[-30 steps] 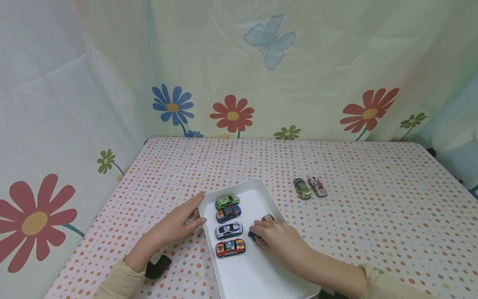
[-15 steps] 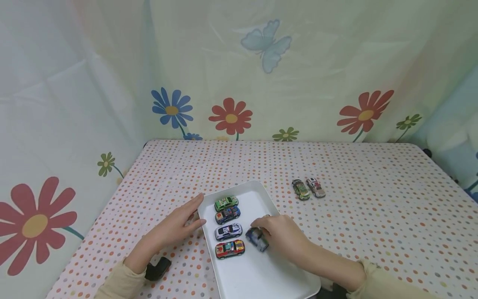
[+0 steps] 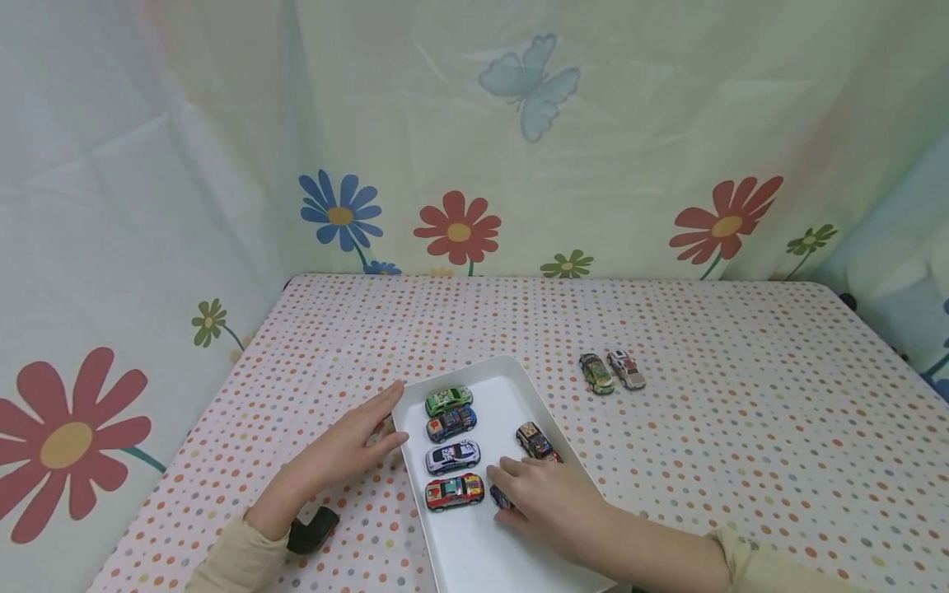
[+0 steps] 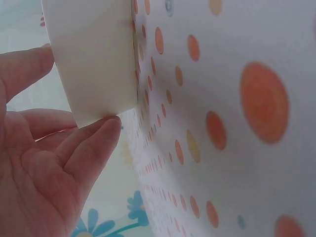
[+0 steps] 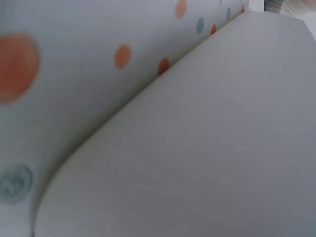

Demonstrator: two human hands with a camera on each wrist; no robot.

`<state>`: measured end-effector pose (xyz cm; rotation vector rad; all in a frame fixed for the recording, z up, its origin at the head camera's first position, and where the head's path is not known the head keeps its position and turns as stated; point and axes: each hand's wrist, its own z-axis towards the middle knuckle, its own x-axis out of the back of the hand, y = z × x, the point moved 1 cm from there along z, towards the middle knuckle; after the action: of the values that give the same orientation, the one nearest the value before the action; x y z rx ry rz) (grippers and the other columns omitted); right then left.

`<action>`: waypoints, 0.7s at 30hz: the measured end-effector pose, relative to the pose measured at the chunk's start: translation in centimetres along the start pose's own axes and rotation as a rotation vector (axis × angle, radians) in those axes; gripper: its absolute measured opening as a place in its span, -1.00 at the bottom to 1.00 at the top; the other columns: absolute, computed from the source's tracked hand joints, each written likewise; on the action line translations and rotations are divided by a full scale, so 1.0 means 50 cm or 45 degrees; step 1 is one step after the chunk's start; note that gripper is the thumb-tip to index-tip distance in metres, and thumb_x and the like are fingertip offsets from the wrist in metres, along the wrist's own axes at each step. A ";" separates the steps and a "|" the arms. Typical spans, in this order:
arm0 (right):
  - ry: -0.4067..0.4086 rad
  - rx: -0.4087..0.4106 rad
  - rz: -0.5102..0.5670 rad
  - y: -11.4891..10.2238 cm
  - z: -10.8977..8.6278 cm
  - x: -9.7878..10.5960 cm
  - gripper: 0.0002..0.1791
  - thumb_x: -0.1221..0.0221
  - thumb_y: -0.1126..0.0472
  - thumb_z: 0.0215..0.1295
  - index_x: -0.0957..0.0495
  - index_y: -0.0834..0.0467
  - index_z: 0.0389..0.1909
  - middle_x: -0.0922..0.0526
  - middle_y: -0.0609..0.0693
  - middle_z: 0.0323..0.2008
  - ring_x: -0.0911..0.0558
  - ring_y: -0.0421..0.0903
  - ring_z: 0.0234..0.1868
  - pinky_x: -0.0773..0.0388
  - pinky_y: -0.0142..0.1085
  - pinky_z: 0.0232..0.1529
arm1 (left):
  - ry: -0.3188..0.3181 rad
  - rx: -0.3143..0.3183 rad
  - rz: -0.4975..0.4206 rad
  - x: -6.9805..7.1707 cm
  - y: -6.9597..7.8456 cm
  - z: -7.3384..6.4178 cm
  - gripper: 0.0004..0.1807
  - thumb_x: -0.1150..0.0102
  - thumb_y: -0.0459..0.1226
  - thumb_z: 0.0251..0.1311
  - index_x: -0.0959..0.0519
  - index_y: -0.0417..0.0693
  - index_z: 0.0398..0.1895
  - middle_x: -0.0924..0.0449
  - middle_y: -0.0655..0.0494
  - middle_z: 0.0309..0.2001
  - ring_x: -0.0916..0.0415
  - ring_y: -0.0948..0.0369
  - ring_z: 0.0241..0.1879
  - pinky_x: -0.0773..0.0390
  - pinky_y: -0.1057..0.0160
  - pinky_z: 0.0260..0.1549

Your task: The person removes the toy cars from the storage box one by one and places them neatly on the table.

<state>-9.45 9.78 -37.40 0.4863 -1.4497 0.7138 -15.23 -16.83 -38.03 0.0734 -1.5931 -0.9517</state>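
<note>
In the head view, a white tray (image 3: 489, 552) holds several toy cars. My right hand (image 3: 556, 502) is over the tray, its fingers gripping a dark toy car (image 3: 500, 498) that is mostly hidden. A black and tan toy car (image 3: 537, 441) lies just beyond that hand, near the tray's right wall. Down the left side run a green car (image 3: 448, 400), a dark blue car (image 3: 451, 422), a white and blue car (image 3: 453, 456) and a red and yellow car (image 3: 455, 492). My left hand (image 4: 44, 158) touches the tray's far left corner, thumb and fingers extended.
Outside the tray, to the right, a green and dark car (image 3: 596, 373) and a white and red car (image 3: 626, 369) lie side by side on the dotted tablecloth (image 3: 741, 395). A floral curtain (image 3: 623, 148) hangs behind the table. The right wrist view shows mainly the tray's outer wall.
My right hand has drawn the dark toy car a little toward the tray's near end, uncovering the black and tan one. The left hand stays at the tray's corner.
</note>
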 end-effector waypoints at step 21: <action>0.071 -0.142 0.273 0.038 -0.023 0.054 -0.66 -0.36 0.31 0.00 -0.65 0.22 -0.12 -0.68 0.06 -0.19 -0.66 -0.05 -0.22 -0.62 -0.30 -0.34 | 0.000 0.014 0.006 -0.001 -0.004 0.000 -0.27 -0.06 -0.20 0.33 -0.01 -0.37 0.40 0.04 -0.25 0.39 0.05 -0.09 0.35 -0.05 -0.03 0.26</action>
<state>-9.99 12.31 -35.04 0.2251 -1.4939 0.8047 -15.31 -16.94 -38.17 0.0771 -1.5977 -0.9397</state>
